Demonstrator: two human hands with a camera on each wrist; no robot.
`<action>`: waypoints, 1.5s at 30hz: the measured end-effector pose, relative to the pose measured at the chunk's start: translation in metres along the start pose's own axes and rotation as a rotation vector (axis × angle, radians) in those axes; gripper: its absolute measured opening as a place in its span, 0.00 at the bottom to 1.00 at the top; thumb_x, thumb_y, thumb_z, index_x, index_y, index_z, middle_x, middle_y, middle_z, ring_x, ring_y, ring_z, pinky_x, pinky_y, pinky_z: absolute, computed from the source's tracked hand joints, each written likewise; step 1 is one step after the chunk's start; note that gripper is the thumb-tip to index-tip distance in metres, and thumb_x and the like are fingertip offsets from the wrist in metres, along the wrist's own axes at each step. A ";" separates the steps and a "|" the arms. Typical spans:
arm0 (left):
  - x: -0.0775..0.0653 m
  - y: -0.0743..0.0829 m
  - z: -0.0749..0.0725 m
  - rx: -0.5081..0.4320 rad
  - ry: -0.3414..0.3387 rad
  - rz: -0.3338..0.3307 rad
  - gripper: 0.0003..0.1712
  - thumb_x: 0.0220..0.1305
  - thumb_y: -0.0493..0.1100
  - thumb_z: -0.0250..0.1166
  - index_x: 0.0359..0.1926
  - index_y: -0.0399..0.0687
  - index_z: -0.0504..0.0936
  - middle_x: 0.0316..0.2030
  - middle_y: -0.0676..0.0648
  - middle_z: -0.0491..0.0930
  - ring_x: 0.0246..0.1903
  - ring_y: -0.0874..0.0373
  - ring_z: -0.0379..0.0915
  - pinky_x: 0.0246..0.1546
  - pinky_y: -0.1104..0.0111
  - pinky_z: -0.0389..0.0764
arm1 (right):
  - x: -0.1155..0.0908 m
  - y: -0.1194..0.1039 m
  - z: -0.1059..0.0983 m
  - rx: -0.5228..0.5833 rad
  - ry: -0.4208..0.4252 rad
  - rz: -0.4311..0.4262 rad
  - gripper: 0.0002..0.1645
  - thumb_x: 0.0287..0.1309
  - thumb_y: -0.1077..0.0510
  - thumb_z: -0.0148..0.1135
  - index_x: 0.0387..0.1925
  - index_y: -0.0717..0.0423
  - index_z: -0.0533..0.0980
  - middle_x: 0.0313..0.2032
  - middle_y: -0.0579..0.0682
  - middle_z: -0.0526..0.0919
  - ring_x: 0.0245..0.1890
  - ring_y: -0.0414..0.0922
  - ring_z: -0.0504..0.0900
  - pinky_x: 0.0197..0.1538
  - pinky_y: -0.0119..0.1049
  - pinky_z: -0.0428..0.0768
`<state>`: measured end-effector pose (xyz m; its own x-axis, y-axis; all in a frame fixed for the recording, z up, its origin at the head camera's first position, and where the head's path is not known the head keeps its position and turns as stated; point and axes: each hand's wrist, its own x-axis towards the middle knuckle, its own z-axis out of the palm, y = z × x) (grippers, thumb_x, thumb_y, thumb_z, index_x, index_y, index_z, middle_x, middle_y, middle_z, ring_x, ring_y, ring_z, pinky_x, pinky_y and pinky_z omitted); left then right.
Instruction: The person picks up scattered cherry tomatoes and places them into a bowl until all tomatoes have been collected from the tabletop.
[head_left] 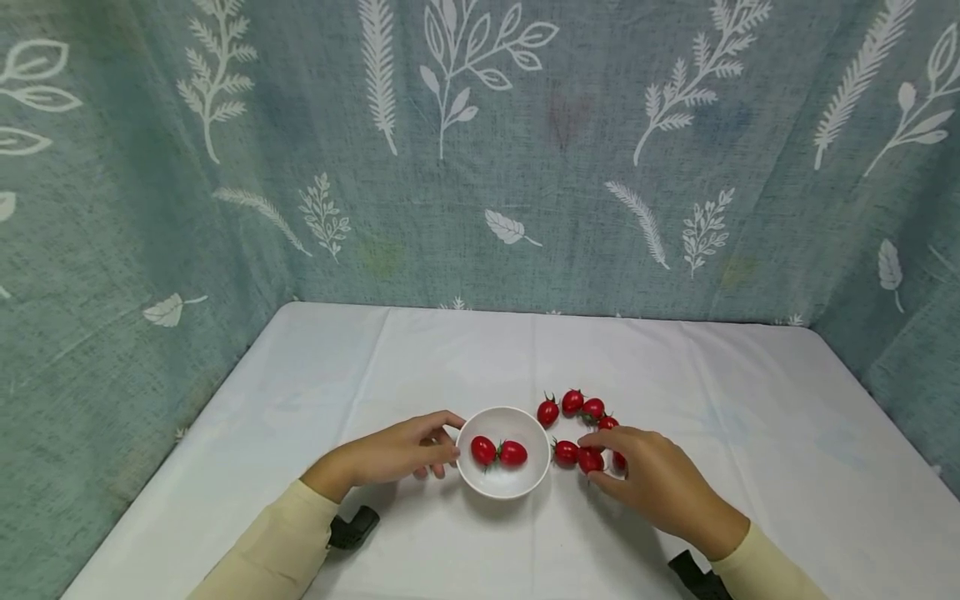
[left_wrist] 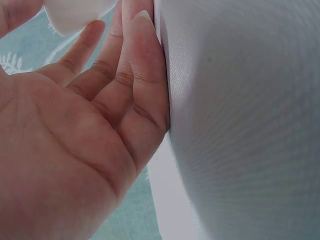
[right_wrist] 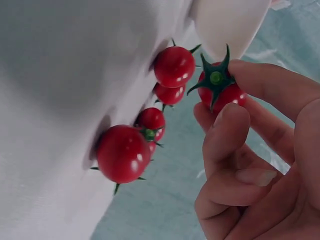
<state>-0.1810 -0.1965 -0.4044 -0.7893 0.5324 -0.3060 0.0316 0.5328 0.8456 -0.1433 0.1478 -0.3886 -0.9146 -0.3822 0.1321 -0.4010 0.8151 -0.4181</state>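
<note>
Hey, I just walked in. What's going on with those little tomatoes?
A person's right hand pinches a small red tomato, outside the white bowl. The left hand touches the bowl's left side. Two tomatoes sit inside; several more lie on the white tablecloth to the bowl's right.

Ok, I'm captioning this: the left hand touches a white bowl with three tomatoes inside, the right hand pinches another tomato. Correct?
Not three: the head view shows two tomatoes inside the white bowl. The left hand touches it; the right hand pinches another tomato.
</note>
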 end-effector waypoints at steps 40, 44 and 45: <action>0.000 0.000 0.000 0.013 0.008 -0.002 0.23 0.72 0.53 0.59 0.64 0.56 0.71 0.44 0.47 0.81 0.40 0.53 0.79 0.41 0.62 0.79 | 0.032 -0.040 0.013 0.086 0.111 -0.249 0.24 0.48 0.58 0.79 0.50 0.46 0.83 0.46 0.41 0.87 0.45 0.40 0.85 0.44 0.34 0.84; 0.000 -0.001 0.000 0.014 0.006 0.001 0.23 0.72 0.53 0.59 0.64 0.56 0.71 0.43 0.48 0.81 0.40 0.53 0.79 0.41 0.62 0.79 | 0.036 -0.041 0.016 0.057 0.077 -0.219 0.24 0.50 0.57 0.78 0.51 0.45 0.83 0.48 0.41 0.87 0.47 0.40 0.85 0.45 0.35 0.84; 0.000 -0.001 0.000 0.014 0.006 0.000 0.23 0.72 0.53 0.59 0.64 0.56 0.71 0.43 0.48 0.81 0.40 0.53 0.79 0.41 0.62 0.79 | 0.037 -0.041 0.017 0.045 0.069 -0.213 0.24 0.50 0.56 0.78 0.51 0.45 0.83 0.48 0.41 0.87 0.48 0.40 0.85 0.46 0.35 0.85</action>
<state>-0.1813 -0.1969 -0.4051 -0.7929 0.5286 -0.3032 0.0402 0.5419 0.8395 -0.1597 0.0926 -0.3815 -0.8117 -0.5114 0.2820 -0.5838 0.6985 -0.4139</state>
